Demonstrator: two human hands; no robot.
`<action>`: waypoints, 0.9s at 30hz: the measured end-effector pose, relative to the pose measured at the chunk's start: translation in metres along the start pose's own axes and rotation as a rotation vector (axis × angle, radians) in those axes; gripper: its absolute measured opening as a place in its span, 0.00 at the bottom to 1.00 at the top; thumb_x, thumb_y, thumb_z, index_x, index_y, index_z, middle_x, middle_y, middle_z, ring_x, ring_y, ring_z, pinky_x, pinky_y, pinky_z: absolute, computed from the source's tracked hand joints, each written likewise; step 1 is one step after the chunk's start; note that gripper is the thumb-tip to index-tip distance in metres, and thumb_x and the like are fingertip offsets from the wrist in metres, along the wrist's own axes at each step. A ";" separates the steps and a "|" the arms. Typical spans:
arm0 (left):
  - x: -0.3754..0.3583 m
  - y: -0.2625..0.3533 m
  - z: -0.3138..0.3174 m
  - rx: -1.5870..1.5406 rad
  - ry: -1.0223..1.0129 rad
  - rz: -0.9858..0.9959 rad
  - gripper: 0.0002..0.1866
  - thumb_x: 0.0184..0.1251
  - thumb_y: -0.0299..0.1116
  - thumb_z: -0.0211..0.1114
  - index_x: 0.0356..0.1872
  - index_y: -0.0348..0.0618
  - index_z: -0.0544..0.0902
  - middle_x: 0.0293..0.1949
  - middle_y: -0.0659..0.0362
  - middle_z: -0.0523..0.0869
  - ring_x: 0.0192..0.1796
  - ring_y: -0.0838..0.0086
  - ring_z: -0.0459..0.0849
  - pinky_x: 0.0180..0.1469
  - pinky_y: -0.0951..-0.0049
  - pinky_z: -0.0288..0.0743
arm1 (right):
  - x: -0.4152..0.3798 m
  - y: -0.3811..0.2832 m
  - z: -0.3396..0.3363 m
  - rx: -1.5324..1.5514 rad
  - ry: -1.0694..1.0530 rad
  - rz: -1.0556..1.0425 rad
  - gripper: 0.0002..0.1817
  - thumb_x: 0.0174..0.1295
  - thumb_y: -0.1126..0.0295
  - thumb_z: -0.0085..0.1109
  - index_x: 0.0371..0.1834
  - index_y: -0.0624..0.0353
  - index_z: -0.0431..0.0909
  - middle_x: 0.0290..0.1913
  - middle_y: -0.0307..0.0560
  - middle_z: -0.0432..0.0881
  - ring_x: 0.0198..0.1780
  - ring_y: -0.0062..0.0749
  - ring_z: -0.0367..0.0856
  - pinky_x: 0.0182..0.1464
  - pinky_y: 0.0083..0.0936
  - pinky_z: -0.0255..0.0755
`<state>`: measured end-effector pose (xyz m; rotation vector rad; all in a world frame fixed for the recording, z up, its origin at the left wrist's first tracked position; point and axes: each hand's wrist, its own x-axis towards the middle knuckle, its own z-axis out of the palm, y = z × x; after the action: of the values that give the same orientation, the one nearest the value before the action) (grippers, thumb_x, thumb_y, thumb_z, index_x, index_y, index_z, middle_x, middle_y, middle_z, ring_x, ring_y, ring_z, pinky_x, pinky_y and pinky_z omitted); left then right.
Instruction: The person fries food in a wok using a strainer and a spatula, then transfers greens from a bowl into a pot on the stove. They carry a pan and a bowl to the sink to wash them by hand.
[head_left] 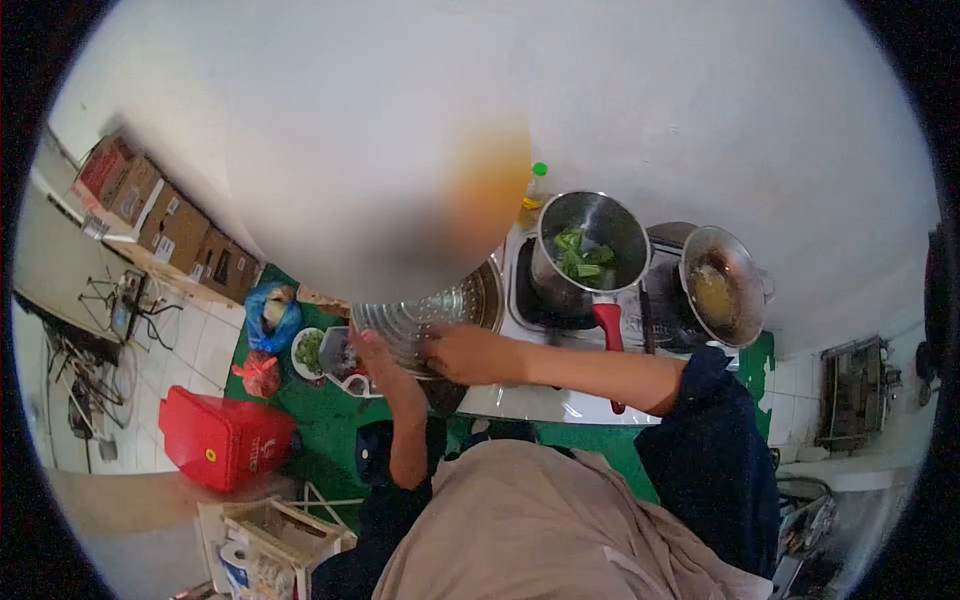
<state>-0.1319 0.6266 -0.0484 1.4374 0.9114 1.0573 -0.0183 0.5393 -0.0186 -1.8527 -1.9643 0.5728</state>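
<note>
A round metal steamer tray with rows of holes lies on the counter in front of me, partly hidden by a large blurred patch. My right hand reaches across from the right, its fingers curled together over the tray's lower part; what they pinch is hidden. My left hand is at the tray's lower left edge, fingers stretched upward. Beside it stand a clear plastic container and a white bowl of chopped greens. A pot with a red handle holds green leaves.
A wok with yellowish oil sits on the stove, right of the pot. Behind stands a bottle with a green cap. Left are a blue plastic bag, a red bag, a red bin and cardboard boxes.
</note>
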 end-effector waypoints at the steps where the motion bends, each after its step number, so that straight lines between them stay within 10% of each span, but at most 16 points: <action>1: -0.001 -0.001 0.001 -0.167 0.004 -0.094 0.37 0.70 0.56 0.40 0.67 0.34 0.52 0.63 0.47 0.61 0.63 0.61 0.62 0.64 0.63 0.55 | 0.001 0.000 0.000 0.006 -0.017 -0.073 0.16 0.58 0.63 0.51 0.41 0.67 0.73 0.37 0.66 0.77 0.40 0.56 0.78 0.42 0.43 0.72; 10: -0.005 -0.006 0.001 -0.275 -0.050 -0.157 0.32 0.70 0.55 0.43 0.61 0.36 0.58 0.58 0.49 0.66 0.58 0.62 0.68 0.60 0.63 0.63 | -0.011 0.003 -0.029 0.333 -0.136 -0.017 0.10 0.54 0.69 0.55 0.36 0.64 0.77 0.34 0.55 0.80 0.39 0.45 0.79 0.43 0.35 0.71; 17: 0.012 -0.038 -0.029 -0.389 -0.133 -0.144 0.33 0.71 0.55 0.41 0.64 0.36 0.55 0.60 0.47 0.64 0.60 0.60 0.66 0.62 0.62 0.60 | -0.059 0.060 -0.122 0.041 0.502 0.220 0.07 0.49 0.72 0.62 0.30 0.60 0.77 0.30 0.48 0.81 0.33 0.37 0.81 0.36 0.31 0.72; 19: 0.010 -0.099 -0.072 0.212 -0.100 0.209 0.31 0.71 0.53 0.43 0.64 0.37 0.57 0.60 0.48 0.64 0.60 0.61 0.67 0.62 0.62 0.61 | -0.080 0.089 -0.142 0.093 0.540 0.429 0.07 0.48 0.73 0.63 0.31 0.61 0.77 0.29 0.49 0.81 0.33 0.39 0.81 0.36 0.31 0.72; 23: -0.010 -0.060 -0.067 -0.264 -0.083 -0.228 0.28 0.71 0.49 0.45 0.62 0.37 0.59 0.61 0.47 0.65 0.60 0.61 0.68 0.61 0.61 0.62 | -0.105 0.150 -0.129 -0.130 0.476 0.514 0.10 0.51 0.69 0.60 0.36 0.60 0.79 0.32 0.52 0.82 0.36 0.44 0.81 0.41 0.34 0.73; 27: -0.038 -0.075 -0.089 -0.340 -0.192 -0.239 0.27 0.70 0.46 0.46 0.61 0.36 0.60 0.57 0.47 0.69 0.56 0.61 0.72 0.56 0.60 0.67 | -0.131 0.156 -0.129 -0.380 0.246 0.606 0.12 0.53 0.67 0.57 0.40 0.58 0.79 0.36 0.53 0.82 0.39 0.47 0.80 0.44 0.37 0.72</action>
<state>-0.2271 0.6274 -0.1259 1.0953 0.7052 0.8327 0.1901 0.4204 0.0073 -2.6322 -1.4070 0.1098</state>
